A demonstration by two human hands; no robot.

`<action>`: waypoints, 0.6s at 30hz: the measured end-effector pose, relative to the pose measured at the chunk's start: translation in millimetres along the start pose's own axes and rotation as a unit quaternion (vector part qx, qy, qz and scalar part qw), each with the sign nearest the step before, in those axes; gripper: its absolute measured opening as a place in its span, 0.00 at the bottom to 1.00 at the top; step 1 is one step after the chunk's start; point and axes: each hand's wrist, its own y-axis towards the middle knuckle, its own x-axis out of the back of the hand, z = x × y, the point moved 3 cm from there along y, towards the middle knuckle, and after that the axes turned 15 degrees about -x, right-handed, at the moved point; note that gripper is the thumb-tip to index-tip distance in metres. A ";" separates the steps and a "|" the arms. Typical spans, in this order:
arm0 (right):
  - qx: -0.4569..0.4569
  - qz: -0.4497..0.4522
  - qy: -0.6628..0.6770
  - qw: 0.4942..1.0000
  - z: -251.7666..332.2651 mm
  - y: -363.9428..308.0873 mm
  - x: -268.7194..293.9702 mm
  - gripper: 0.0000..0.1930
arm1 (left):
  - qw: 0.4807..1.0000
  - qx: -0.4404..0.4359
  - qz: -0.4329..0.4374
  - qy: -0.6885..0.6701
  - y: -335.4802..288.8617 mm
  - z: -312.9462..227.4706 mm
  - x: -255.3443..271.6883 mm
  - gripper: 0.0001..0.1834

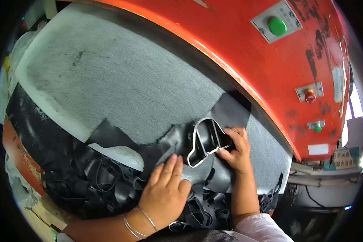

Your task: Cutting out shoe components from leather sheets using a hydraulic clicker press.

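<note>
My right hand [238,150] grips the right side of a metal cutting die [194,139], thumb and fingers on its edge. The die is a curved, open outline with cross struts, and black leather shows inside it. It rests on a ragged piece of black leather [232,113] that has cut-out gaps. My left hand [167,189] lies with its fingers stretched out on the leather, just left of the die and near its lower corner. Its fingers hold nothing I can see. Part of the leather is hidden under both hands.
A red press [238,48] with green [277,26] and red [309,96] buttons spans the far and right side. Beneath it spreads a worn grey cutting bed [109,72]. Tangled black leather scraps [101,177] pile along the near edge, some between my forearms.
</note>
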 end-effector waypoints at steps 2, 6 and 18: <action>0.036 0.002 0.007 0.999 -6.5 16.4 -2.3 0.28 | 1.000 0.020 0.015 0.012 11.6 2.2 -0.1 0.11; 0.076 -0.004 0.002 0.997 3.0 31.5 -7.2 0.29 | 0.998 0.036 0.047 0.011 15.7 9.9 11.9 0.15; 0.068 -0.008 0.054 0.996 -5.5 36.3 -1.9 0.29 | 0.999 0.036 0.021 0.022 29.9 9.0 13.7 0.12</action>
